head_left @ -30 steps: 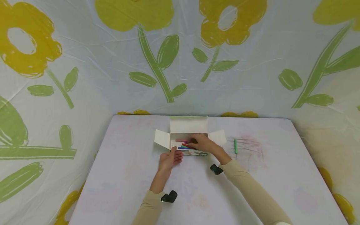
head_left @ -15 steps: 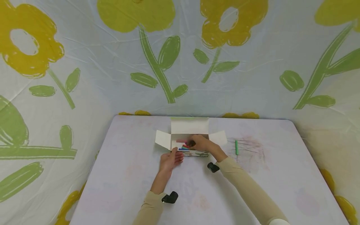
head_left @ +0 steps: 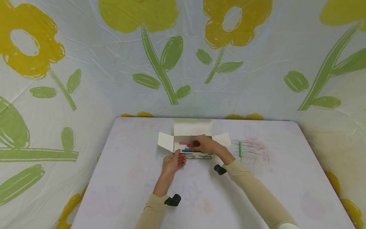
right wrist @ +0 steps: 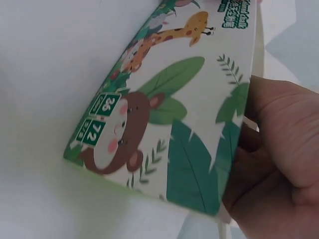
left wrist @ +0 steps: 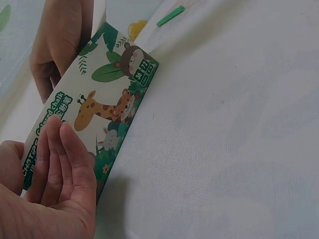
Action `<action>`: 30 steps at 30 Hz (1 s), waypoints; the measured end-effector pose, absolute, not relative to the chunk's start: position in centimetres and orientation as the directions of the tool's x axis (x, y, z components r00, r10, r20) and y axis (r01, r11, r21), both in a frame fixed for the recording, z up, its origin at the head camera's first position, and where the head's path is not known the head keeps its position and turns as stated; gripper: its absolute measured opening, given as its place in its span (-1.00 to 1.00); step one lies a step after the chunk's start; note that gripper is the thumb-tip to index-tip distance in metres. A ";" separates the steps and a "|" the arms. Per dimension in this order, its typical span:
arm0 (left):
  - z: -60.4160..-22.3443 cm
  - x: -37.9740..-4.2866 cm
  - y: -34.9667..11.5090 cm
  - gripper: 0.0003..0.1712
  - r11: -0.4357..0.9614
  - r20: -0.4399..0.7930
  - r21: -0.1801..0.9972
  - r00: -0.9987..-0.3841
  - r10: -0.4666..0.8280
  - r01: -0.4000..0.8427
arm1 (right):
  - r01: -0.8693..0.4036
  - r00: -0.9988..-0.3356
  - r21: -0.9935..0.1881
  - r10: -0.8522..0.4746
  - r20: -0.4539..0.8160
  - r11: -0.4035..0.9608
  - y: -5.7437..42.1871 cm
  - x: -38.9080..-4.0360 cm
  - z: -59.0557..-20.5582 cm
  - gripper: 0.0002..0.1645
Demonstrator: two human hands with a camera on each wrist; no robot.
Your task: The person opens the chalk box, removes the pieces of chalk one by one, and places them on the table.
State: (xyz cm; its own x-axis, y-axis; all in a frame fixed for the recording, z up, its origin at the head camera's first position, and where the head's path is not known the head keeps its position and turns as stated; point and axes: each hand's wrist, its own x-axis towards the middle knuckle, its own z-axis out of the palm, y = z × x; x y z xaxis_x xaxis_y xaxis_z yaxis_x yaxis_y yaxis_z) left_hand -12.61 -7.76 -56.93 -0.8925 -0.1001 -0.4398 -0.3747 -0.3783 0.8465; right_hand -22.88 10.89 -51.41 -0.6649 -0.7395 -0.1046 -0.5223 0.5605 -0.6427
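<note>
A white cardboard chalk box [head_left: 193, 128] stands with its flaps spread, its front printed with a giraffe and a bear. Inside lie colored sticks of chalk, including a blue chalk [head_left: 186, 150] and a pink chalk [head_left: 184, 143]. The left hand [head_left: 171, 163] holds the box's front left, thumb at the rim and fingers along the printed face [left wrist: 104, 112]. Reaching into the box from the right, the right hand [head_left: 204, 143] pinches a red chalk [head_left: 189, 146] at its fingertips. In the right wrist view the box wall hides those fingertips.
A green chalk [head_left: 240, 149] lies on the white table [head_left: 128, 197] right of the box, beside reddish and dark smudges [head_left: 257, 151]. Behind the table hangs a flower-printed cloth [head_left: 114, 63].
Over the last half second the right hand rises slightly inside the box, and the red chalk shifts up with its fingertips. The left hand and the box stay in place.
</note>
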 end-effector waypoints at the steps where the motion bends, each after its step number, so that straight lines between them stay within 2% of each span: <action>1: -56.9 -12.6 -7.7 -0.49 -0.379 -0.442 0.845 -0.891 -0.102 -0.376 | -0.523 -0.664 -0.654 -0.742 -0.090 0.547 11.1 -22.9 -51.3 -0.89; 12: -56.5 -12.5 -7.8 -0.46 -0.379 -0.446 0.842 -0.890 -0.091 -0.383 | -0.509 -0.686 -0.732 -0.727 0.027 0.453 13.2 -22.9 -50.1 -0.78; 20: -56.5 -12.5 -7.8 -0.46 -0.372 -0.457 0.840 -0.885 -0.090 -0.396 | -0.423 -0.772 -0.778 -0.634 0.041 0.465 15.4 -23.4 -49.5 -0.76; 30: -56.5 -12.5 -7.8 -0.46 -0.350 -0.449 0.851 -0.888 -0.095 -0.393 | -0.313 -0.838 -0.851 -0.544 0.038 0.422 18.8 -23.8 -48.3 -0.66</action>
